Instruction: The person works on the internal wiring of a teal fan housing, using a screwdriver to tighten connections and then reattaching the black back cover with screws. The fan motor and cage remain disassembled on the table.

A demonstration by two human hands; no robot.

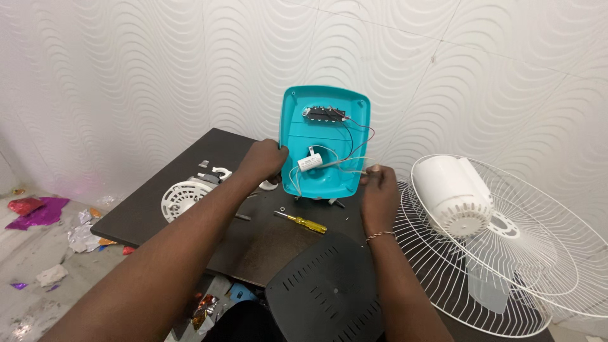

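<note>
The teal housing (pixel 326 142) stands upright on its lower edge at the middle of the dark worktop (pixel 190 190), its open back facing the person, with a black switch strip (pixel 325 113) near the top and a small white capacitor (pixel 310 163) hanging on wires (pixel 354 142) lower down. The left hand (pixel 261 163) has its grip closed on the housing's left edge, steadying it. The right hand (pixel 379 190) sits at the lower right corner, fingertips pinched together on what looks like the thin wires coming out there. To do this well, the left hand should keep the shell firmly planted so it cannot tip, while the right draws on the wires gently and in line with their run, not across the plastic rim, since the joints at the switch strip look delicate. A yellow-handled screwdriver (pixel 303 221) lies just in front, within easy reach. A black vented cover (pixel 326 294) rests nearer the person, and a white fan motor (pixel 453 193) sits on a wire grille (pixel 538 266) to the right.
</note>
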